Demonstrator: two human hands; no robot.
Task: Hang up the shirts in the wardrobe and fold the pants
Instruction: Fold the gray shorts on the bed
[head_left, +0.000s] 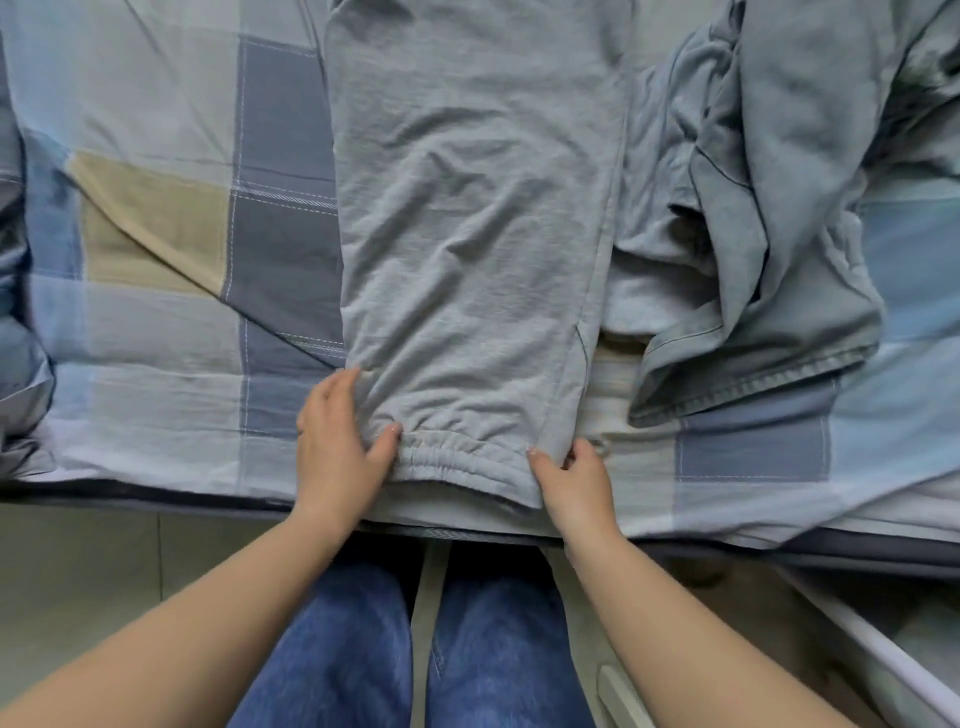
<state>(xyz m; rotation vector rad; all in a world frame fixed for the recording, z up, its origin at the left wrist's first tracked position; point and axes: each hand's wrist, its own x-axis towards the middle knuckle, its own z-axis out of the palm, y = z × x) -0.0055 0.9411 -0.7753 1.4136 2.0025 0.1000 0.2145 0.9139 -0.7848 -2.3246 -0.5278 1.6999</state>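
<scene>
Light grey sweatpants (472, 218) lie lengthwise on the bed, legs stacked, with the elastic cuff end (457, 462) nearest me at the bed's front edge. My left hand (337, 447) pinches the cuff's left corner, thumb on top of the fabric. At the cuff's right corner, my right hand (574, 480) grips the fabric edge with curled fingers. A crumpled blue-grey denim garment (769, 218) lies heaped to the right of the pants.
The bed carries a patchwork cover (166, 218) in blue, grey and beige squares. Its front edge (156, 496) runs across the frame just below my hands. Beneath it are tiled floor (78, 582) and my legs in blue jeans (415, 649).
</scene>
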